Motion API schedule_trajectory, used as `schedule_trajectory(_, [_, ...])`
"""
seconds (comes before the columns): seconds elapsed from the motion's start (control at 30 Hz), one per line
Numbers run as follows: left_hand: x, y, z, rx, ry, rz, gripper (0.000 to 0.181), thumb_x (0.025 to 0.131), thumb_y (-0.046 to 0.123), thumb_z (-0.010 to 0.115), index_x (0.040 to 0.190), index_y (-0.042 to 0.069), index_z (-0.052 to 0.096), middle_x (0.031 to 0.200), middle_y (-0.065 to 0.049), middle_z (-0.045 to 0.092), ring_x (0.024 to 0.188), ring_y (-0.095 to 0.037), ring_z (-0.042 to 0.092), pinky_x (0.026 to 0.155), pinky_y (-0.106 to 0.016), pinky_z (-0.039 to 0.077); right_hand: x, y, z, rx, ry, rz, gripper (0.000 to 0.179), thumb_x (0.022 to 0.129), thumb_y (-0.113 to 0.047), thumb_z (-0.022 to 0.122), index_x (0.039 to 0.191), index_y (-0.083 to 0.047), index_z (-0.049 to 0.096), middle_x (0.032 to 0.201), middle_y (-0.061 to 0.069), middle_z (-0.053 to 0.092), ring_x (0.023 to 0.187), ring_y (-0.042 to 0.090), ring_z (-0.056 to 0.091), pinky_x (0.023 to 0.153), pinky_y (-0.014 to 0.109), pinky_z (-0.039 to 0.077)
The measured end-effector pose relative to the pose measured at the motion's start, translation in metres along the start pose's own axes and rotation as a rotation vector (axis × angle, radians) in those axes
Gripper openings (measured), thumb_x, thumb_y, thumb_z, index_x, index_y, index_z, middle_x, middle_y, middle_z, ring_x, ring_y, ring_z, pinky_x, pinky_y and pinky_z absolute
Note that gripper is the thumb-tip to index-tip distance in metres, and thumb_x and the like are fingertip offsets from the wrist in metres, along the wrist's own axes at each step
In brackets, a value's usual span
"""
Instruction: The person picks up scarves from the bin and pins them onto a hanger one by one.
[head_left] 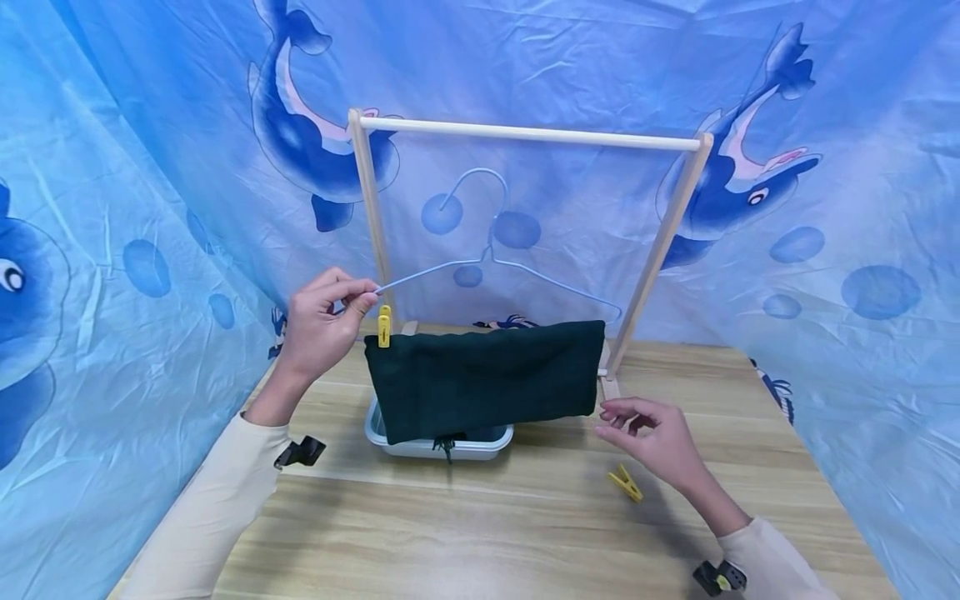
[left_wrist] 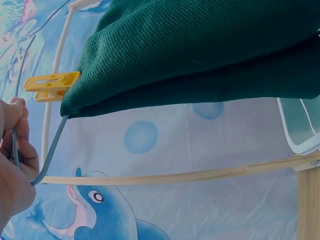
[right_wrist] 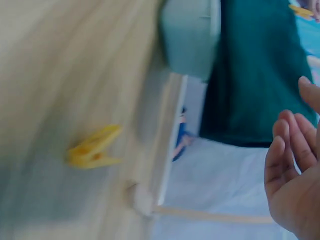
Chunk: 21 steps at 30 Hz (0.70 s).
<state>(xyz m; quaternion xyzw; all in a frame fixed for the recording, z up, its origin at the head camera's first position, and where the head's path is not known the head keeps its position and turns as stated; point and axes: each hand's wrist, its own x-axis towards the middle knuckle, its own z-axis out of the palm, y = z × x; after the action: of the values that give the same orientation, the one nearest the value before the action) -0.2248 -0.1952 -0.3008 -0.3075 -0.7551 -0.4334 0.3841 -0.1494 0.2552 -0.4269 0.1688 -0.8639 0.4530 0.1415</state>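
My left hand (head_left: pixel 324 321) pinches the left end of a light blue wire hanger (head_left: pixel 551 287), which is held up in the air. A dark green cloth (head_left: pixel 491 379) hangs folded over the hanger's lower bar. At the cloth's upper left corner a yellow clothespin (head_left: pixel 384 327) clips it; the left wrist view shows this clothespin (left_wrist: pixel 54 86) close to my fingers. My right hand (head_left: pixel 651 435) is just off the cloth's lower right corner, fingers loosely bent with nothing between them. Below that hand a second yellow clothespin (head_left: pixel 626 483) lies on the table.
Behind the hanger stands a wooden rack with a white top rail (head_left: pixel 525 133). A pale plastic basin (head_left: pixel 450 451) sits under the cloth, with a dark stringy bit over its rim. The wooden table (head_left: pixel 465 533) is backed by blue dolphin-print curtains (head_left: pixel 600 67).
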Motion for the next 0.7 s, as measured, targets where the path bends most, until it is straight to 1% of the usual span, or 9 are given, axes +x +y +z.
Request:
schedule_trajectory(0.1, [-0.002, 0.000, -0.002, -0.007, -0.001, 0.000, 0.010, 0.088, -0.007, 0.075, 0.097, -0.005, 0.079, 0.079, -0.009, 0.063, 0.073, -0.008, 0.049, 0.064, -0.016, 0.039, -0.012, 0.009, 0.003, -0.065, 0.015, 0.087, 0.025, 0.083, -0.019, 0.087, 0.105, -0.014, 0.079, 0.092, 0.000, 0.077, 0.075, 0.007, 0.065, 0.065, 0.026, 0.054])
schedule_trajectory(0.23, [-0.004, -0.001, -0.004, -0.014, -0.004, 0.006, 0.010, 0.088, -0.007, 0.074, 0.097, -0.006, 0.079, 0.079, -0.009, 0.063, 0.073, -0.008, 0.049, 0.063, -0.016, 0.039, -0.026, 0.022, 0.006, -0.139, 0.011, 0.180, 0.029, 0.080, -0.028, 0.089, 0.104, -0.015, 0.080, 0.094, -0.002, 0.077, 0.078, 0.005, 0.065, 0.066, 0.025, 0.054])
schedule_trajectory(0.37, [-0.004, -0.004, -0.005, -0.017, -0.005, 0.017, 0.010, 0.088, -0.007, 0.074, 0.097, -0.006, 0.078, 0.079, -0.009, 0.064, 0.072, -0.008, 0.050, 0.063, -0.016, 0.039, -0.036, 0.035, 0.010, -0.185, -0.015, 0.228, 0.037, 0.078, -0.035, 0.090, 0.106, -0.013, 0.080, 0.095, -0.001, 0.078, 0.082, 0.008, 0.066, 0.066, 0.025, 0.054])
schedule_trajectory(0.5, [-0.006, -0.006, -0.007, -0.024, -0.007, 0.022, 0.010, 0.088, -0.007, 0.074, 0.097, -0.006, 0.078, 0.079, -0.009, 0.064, 0.072, -0.008, 0.049, 0.063, -0.016, 0.039, -0.044, 0.044, 0.013, -0.222, -0.060, 0.282, 0.042, 0.078, -0.035, 0.090, 0.110, -0.008, 0.079, 0.099, 0.004, 0.077, 0.087, 0.014, 0.067, 0.069, 0.027, 0.053])
schedule_trajectory(0.7, [-0.009, -0.009, -0.009, -0.029, -0.013, 0.025, 0.009, 0.088, -0.007, 0.074, 0.097, -0.006, 0.078, 0.078, -0.008, 0.062, 0.071, -0.008, 0.049, 0.062, -0.018, 0.039, -0.051, 0.052, 0.019, -0.292, -0.132, 0.346, 0.049, 0.075, -0.040, 0.091, 0.111, -0.009, 0.078, 0.097, -0.001, 0.076, 0.090, 0.014, 0.067, 0.074, 0.028, 0.053])
